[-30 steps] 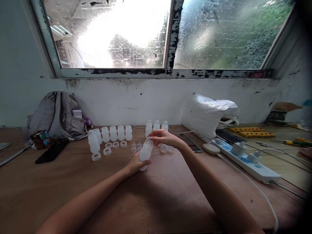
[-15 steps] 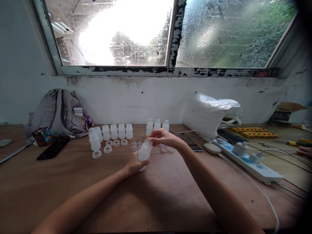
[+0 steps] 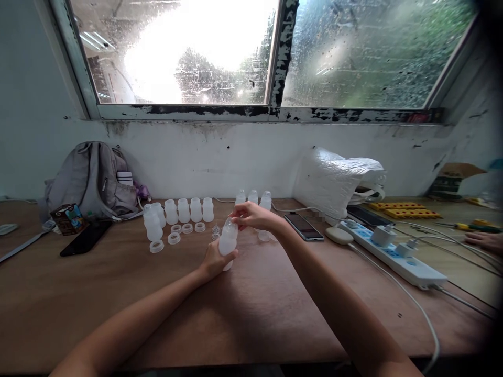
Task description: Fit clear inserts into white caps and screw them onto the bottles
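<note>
My left hand point(image 3: 215, 258) is wrapped round the body of a frosted white baby bottle point(image 3: 228, 242), which tilts slightly to the right above the table. At the bottle's top, the bent fingers of my right hand point(image 3: 251, 215) pinch its clear teat, partly hidden by the fingertips. Just behind the bottle lie a few clear teats point(image 3: 216, 230). White collar rings point(image 3: 173, 239) rest to the left, in front of a row of open bottles point(image 3: 183, 211). Behind my right hand stand three bottles with clear tops point(image 3: 265, 200); round translucent caps point(image 3: 264, 235) lie partly under my wrist.
On the right are a phone point(image 3: 304, 227), a round beige puck point(image 3: 338, 235), a power strip point(image 3: 393, 256) with cables, and a silvery bag point(image 3: 334, 178). A backpack point(image 3: 92, 183), a small box point(image 3: 68, 220) and a black phone point(image 3: 85, 239) sit left. Another person's hand point(image 3: 485, 241) shows far right.
Both hands and the bottle have shifted slightly to the left, and the bottle stands a little more upright. My right fingers stay at the bottle's top.
</note>
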`<state>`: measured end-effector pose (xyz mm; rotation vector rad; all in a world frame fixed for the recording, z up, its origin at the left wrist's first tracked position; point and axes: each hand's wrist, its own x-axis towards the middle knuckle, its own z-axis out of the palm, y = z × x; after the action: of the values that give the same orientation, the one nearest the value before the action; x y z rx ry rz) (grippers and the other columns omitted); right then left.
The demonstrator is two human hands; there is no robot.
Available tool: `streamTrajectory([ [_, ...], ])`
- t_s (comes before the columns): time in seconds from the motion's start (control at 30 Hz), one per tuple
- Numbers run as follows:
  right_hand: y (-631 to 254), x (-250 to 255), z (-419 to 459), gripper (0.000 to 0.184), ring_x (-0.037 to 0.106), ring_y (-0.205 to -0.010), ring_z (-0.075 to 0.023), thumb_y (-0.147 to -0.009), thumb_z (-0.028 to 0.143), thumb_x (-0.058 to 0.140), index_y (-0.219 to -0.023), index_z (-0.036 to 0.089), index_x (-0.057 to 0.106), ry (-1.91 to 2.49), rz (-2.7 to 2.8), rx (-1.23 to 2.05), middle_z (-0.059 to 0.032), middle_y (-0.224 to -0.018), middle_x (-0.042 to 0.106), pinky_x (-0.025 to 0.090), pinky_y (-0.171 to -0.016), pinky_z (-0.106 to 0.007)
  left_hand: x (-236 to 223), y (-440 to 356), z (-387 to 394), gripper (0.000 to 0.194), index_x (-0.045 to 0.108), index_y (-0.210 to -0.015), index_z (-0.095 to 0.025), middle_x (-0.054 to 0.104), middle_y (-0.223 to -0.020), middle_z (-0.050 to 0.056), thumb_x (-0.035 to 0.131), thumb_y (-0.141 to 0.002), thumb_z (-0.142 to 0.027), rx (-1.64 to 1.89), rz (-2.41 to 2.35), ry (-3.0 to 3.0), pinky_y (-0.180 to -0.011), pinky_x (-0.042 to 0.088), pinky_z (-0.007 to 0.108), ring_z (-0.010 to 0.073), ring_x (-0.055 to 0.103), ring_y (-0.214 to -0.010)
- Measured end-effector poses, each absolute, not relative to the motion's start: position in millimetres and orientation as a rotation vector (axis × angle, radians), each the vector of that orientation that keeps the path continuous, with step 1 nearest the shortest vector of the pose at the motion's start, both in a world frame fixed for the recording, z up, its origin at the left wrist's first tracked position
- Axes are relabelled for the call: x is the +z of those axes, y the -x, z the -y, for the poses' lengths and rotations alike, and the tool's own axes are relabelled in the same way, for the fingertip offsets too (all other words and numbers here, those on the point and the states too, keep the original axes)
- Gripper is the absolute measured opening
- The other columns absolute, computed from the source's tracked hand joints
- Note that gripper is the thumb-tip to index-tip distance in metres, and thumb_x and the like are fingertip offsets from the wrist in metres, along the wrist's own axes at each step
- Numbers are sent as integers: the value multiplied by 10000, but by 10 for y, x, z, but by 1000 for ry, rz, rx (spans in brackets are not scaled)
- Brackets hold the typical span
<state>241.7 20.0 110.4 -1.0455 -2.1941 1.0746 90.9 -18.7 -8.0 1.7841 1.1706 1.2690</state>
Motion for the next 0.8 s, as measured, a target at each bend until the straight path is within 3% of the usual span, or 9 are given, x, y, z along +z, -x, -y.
streamTrajectory([
  [0.43,-2344,1125,-267,261,563,-581,-105,-657,372,607,-783,145,576,1059,2203,1109,-46,-774,605,490,-526,-217,-103,-896,164,257,505,-687,-128,506,-609,-1,610,-610,-350,1293,-1142,-1712,-481,345,197,88,442,-530],
  [0.67,-2118,1240,-254,172,556,-549,-108,-695,296,557,-766,144,596,1258,2311,804,-43,-722,615,423,-477,-182,-121,-914,114,250,513,-685,-118,553,-566,13,597,-624,-346,1299,-1040,-1479,-470,386,217,101,499,-480],
  [0.8,-1854,1244,-262,146,557,-655,-142,-700,252,519,-772,170,616,1427,2393,364,-56,-759,619,382,-512,-195,-118,-943,110,242,505,-630,-120,530,-516,-2,577,-641,-351,1378,-987,-1300,-402,371,210,95,487,-409],
])
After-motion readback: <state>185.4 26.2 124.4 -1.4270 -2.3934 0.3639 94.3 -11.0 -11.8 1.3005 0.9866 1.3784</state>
